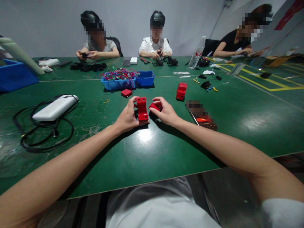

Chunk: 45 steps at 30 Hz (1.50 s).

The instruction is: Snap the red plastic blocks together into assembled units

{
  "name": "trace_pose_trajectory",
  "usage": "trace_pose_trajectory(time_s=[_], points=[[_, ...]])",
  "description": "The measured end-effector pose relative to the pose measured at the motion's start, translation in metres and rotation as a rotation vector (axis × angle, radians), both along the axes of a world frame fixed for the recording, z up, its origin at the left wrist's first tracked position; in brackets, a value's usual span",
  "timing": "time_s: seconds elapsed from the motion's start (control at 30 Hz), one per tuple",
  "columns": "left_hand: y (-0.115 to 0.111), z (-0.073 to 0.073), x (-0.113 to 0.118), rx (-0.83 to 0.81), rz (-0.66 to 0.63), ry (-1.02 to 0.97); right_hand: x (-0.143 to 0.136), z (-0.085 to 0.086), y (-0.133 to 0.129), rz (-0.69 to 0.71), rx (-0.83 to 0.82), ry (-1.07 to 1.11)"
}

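In the middle of the green table (133, 164), my left hand (127, 117) grips an upright red bracket-like block (142, 109) with small holes. My right hand (167, 112), just to the right, has its fingers closed round a smaller red piece (156, 106), partly hidden by the thumb and fingers. A narrow gap separates the two held parts. Another red block (181, 91) stands farther back on the right. Behind my left hand lies a flat red piece (126, 92).
Blue bins (118, 84), one heaped with coloured wires (120, 74), sit behind my hands. A white power bank (55, 107) with black cable lies left, a phone (201, 115) right. Across the table are a bottle (197, 55), pliers (212, 89) and three people.
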<state>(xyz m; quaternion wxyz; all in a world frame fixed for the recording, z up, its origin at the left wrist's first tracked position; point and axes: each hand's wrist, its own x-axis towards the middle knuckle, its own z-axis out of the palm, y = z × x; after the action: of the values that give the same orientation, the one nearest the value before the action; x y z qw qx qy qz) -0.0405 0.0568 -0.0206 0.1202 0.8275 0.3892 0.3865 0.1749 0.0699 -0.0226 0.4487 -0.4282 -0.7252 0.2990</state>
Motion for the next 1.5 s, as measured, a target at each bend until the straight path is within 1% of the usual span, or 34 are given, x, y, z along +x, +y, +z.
trace_pose_trajectory(time_s=[0.03, 0.1, 0.2, 0.3, 0.4, 0.5, 0.67, 0.83, 0.9, 0.97, 1.03, 1.13, 1.2, 1.33, 1.4, 1.5], points=[[0.000, 0.000, 0.000, 0.002, -0.006, 0.002, 0.000, -0.001, 0.003, -0.020, -0.070, 0.109], [-0.001, 0.001, 0.000, 0.003, -0.015, 0.005, 0.000, -0.002, 0.007, -0.018, -0.218, 0.331], [-0.001, -0.001, -0.001, 0.000, -0.023, 0.001, -0.001, 0.000, 0.009, 0.045, -0.419, 0.581], [0.000, -0.002, -0.001, -0.005, -0.027, 0.000, -0.002, 0.006, 0.005, 0.097, -0.548, 0.685], [0.000, -0.002, -0.001, -0.002, -0.031, -0.001, -0.002, 0.012, 0.002, 0.126, -0.615, 0.715], [0.000, -0.002, -0.001, 0.002, -0.031, 0.006, -0.003, 0.012, 0.001, 0.150, -0.622, 0.691], [-0.001, -0.001, -0.001, -0.005, -0.035, 0.009, -0.001, 0.006, 0.002, 0.185, -0.555, 0.620], [-0.002, 0.001, -0.001, -0.031, -0.025, 0.009, 0.000, 0.003, 0.002, 0.121, -0.486, 0.503], [-0.002, 0.001, -0.001, -0.026, -0.021, 0.019, -0.001, 0.004, 0.001, 0.090, -0.441, 0.515], [-0.002, 0.001, -0.001, -0.014, -0.021, 0.021, -0.004, 0.006, -0.001, 0.079, -0.422, 0.571], [-0.001, 0.000, -0.001, -0.007, -0.028, 0.017, -0.006, 0.009, -0.002, 0.073, -0.452, 0.608], [0.000, -0.001, -0.001, -0.012, -0.039, 0.010, -0.009, 0.014, -0.005, 0.052, -0.502, 0.580], [-0.001, 0.000, -0.001, -0.018, -0.038, 0.011, -0.009, 0.017, -0.006, 0.039, -0.517, 0.575], [-0.002, 0.001, -0.001, -0.024, -0.043, 0.021, -0.007, 0.020, -0.006, 0.004, -0.522, 0.636], [-0.002, 0.001, -0.001, -0.016, -0.043, 0.024, -0.006, 0.019, -0.004, 0.015, -0.521, 0.664], [-0.001, 0.001, -0.001, 0.000, -0.041, 0.022, -0.004, 0.016, -0.002, 0.078, -0.540, 0.669]])
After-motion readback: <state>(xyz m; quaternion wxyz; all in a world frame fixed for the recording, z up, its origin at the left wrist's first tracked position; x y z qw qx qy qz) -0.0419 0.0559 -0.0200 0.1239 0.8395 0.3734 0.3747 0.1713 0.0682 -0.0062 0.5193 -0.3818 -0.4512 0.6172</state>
